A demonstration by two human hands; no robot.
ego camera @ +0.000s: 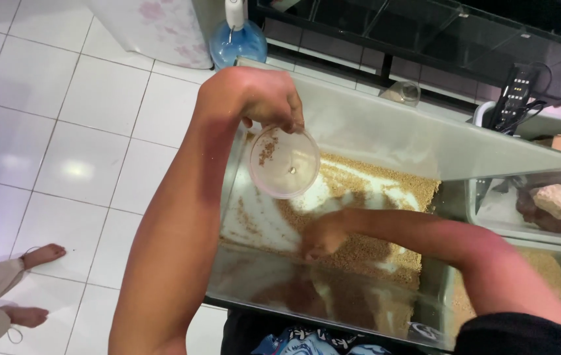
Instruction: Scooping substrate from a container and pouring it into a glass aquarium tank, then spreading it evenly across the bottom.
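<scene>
Tank: the glass tank [385,138] is your landmark; rectangular, clear walls, standing on white floor tiles [64,131].
Tank contents: tan gravel [359,190] covers part of the bottom; bare pale patches show through on the near-left side, inside the tank.
Left hand: your left hand [270,98] is above the tank's left end, fingers pinched on the rim of a clear plastic cup [284,161], the grip closed around that edge.
Cup: tipped so its mouth faces the camera, hanging over the tank's left half; a few tan grains cling to its inner wall, otherwise nearly empty.
Right hand: your right hand [323,236] is down inside the tank, resting on the gravel near the front wall; fingers curled into the grains, and you cannot tell how tightly they close or whether they hold any.
Second container: to the right of the tank, a clear box [530,223] holds a pale rock [556,200] on darker stones.
Behind the tank: a blue water jug [238,39] with a white pump top, left of the far corner.
Left of the tank: another person's bare feet [37,283] on the tiles, well apart from it.
</scene>
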